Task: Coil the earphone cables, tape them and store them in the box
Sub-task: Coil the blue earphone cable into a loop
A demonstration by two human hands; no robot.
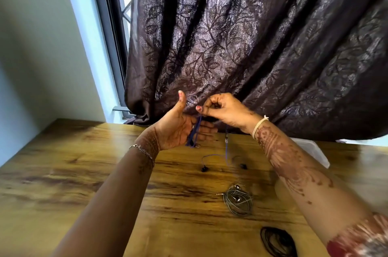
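Note:
A blue earphone cable is wound in loops round the straight fingers of my left hand, whose thumb points up. My right hand pinches the same cable a little above and to the right. From there the cable hangs down to the wooden table, where its two black earbuds lie. A grey coiled earphone cable lies nearer on the table. A black coiled cable lies at the front edge. The box, translucent white, shows partly behind my right forearm.
A dark patterned curtain hangs just behind the table's far edge, close to both hands. A window frame and a pale wall stand to the left.

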